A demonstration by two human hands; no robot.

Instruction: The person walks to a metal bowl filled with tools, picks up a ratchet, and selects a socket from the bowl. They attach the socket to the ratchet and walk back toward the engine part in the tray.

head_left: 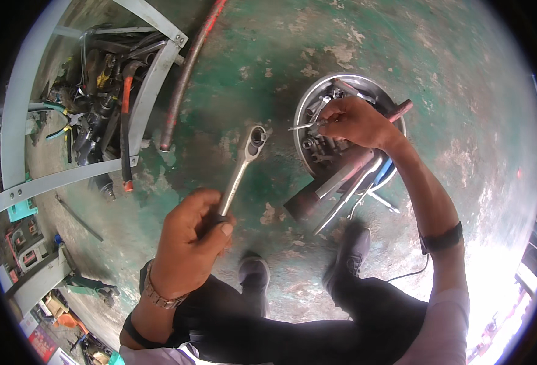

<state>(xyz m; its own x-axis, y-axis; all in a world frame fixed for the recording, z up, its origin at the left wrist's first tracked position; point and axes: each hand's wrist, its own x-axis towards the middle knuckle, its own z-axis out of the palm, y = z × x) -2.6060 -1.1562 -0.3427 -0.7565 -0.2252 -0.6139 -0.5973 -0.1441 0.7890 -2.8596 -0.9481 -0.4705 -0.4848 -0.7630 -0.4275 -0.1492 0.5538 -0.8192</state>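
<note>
My left hand (190, 237) is wrapped round the dark handle of a ratchet wrench (239, 173), whose round head points away from me above the floor. Over a round metal bowl (299, 131) to the right, my right hand (358, 123) has its fingers pinched on a thin silvery metal tool (305, 126); its exact kind is unclear. Several sockets (315, 148) and other small metal pieces lie in the bowl. A hammer (329, 186) with a reddish handle rests across it, next to long metal tools (349, 198) that stick out over the near rim.
At the left stands a grey metal shelf frame (67, 180) piled with tools, including an orange-handled hammer (126, 97) and pliers (65, 121). A long red bar (186, 82) slants down to the worn green floor (256, 73). My shoes (349, 252) are close to the bowl's near side.
</note>
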